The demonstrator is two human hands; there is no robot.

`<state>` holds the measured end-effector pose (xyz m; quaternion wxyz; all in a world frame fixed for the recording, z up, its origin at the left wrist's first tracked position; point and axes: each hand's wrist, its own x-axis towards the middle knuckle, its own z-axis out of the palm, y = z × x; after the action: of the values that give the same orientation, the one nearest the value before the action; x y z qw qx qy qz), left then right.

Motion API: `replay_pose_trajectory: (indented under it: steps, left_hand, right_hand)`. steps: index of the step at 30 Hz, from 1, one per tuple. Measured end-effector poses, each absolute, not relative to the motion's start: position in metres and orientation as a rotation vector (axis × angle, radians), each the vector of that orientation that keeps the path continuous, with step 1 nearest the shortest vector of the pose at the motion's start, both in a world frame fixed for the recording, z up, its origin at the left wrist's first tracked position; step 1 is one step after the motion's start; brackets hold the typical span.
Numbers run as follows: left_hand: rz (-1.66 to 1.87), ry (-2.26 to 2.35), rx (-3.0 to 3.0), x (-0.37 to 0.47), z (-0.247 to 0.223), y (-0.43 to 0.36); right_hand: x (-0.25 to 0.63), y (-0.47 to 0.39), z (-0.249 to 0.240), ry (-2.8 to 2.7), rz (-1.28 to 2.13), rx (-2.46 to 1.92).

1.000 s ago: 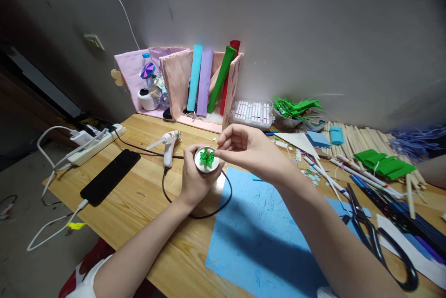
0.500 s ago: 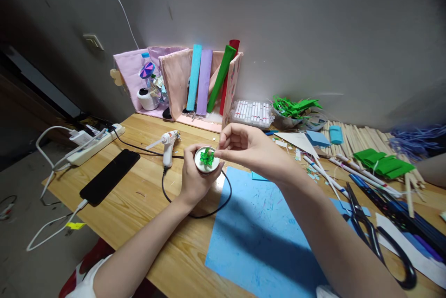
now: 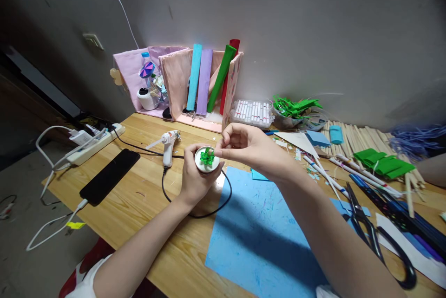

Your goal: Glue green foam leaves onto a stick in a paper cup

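My left hand [image 3: 196, 182] is wrapped round a small round white pot [image 3: 200, 166], whose open top faces me. In the pot's middle sits a green leafy paper plant [image 3: 206, 158] with pointed leaves and a small pale spot at its top. My right hand [image 3: 244, 147] comes in from the right, thumb and forefinger pinched together right at the plant's edge. Whatever lies between those fingertips is too small to make out. Beyond the pot, to the left, a white glue gun [image 3: 168, 147] stands on the wooden table [image 3: 146, 223].
A blue mat [image 3: 258, 242] lies below my right arm. Black scissors [image 3: 365, 223], pens and wooden sticks [image 3: 351, 142] crowd the right side. A phone [image 3: 109, 176] and a power strip [image 3: 97, 142] are at left. Paper rolls [image 3: 204, 82] stand in a pink box behind.
Both hands stay almost where they were, with the pot still in my left hand. My right fingers have shifted very slightly at the plant.
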<state>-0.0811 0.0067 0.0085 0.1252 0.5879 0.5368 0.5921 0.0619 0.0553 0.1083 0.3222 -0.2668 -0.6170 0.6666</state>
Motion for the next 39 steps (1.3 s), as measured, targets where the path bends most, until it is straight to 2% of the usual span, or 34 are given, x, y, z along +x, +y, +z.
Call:
replay_pose_trajectory:
  steps: [17, 32, 36, 39]
  left_hand:
    - [1.664, 1.582, 1.674, -0.081, 0.006, 0.007]
    - [1.632, 1.617, 1.660, -0.082, 0.007, 0.006]
    - [1.696, 1.590, 1.672, -0.086, 0.017, 0.002]
    - [1.739, 1.393, 1.666, -0.091, 0.028, -0.004]
  right_hand:
    - [0.063, 0.057, 0.108, -1.584, 1.806, -0.725]
    - [0.066, 0.064, 0.107, -1.667, 1.611, -0.730]
    - [0.062, 0.080, 0.089, -1.605, 1.491, -0.808]
    - [0.045, 0.092, 0.065, -1.536, 1.478, -0.909]
